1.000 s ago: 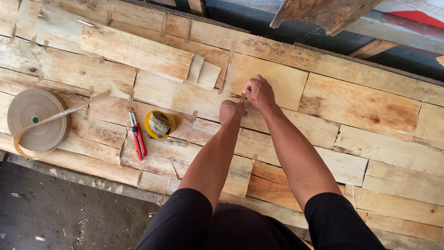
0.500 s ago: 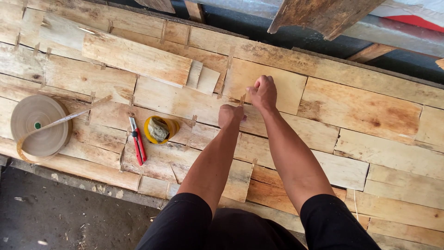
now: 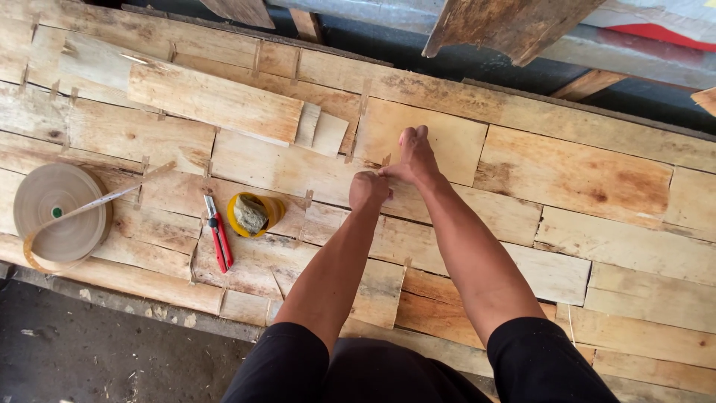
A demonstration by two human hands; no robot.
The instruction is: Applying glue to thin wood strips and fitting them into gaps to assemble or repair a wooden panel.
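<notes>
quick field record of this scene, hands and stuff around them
surface: patchwork of thin wood veneer sheets
left hand: fist closed, pressed on a veneer seam
right hand: flat on the veneer, fingers forward
between hands: small tape strip
left side: large tape roll, red cutter, yellow cup

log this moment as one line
left hand: fist on veneer sheets | right hand: flat on seam | cutter, tape roll: lying left
</notes>
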